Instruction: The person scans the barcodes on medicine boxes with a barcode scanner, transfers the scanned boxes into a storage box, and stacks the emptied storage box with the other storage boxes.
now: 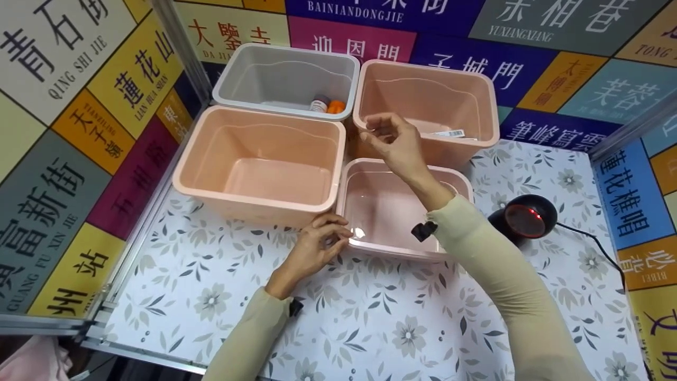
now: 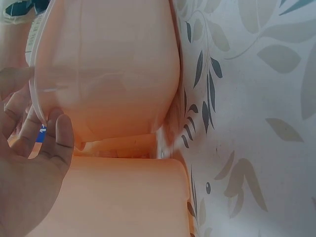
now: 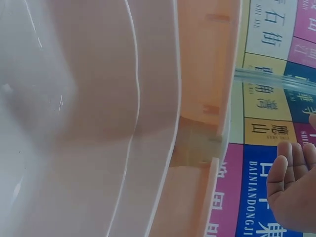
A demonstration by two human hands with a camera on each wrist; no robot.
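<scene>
My left hand is at the near left corner of the small pale pink bin, its thumb and fingers pinching the rim. In the left wrist view, those fingers curl at the edge of the bin's rim. My right hand hangs loosely curled over the near left corner of the back right peach bin, holding nothing. A small white box with printing lies inside that bin. The right wrist view has the right hand's fingers at its right edge, with the pale pink bin filling the left.
A larger peach bin stands at front left. Behind it, a grey bin holds a white bottle with a dark cap and an orange item. A black scanner with red light and a cable stands right. Printed panels surround the floral tabletop.
</scene>
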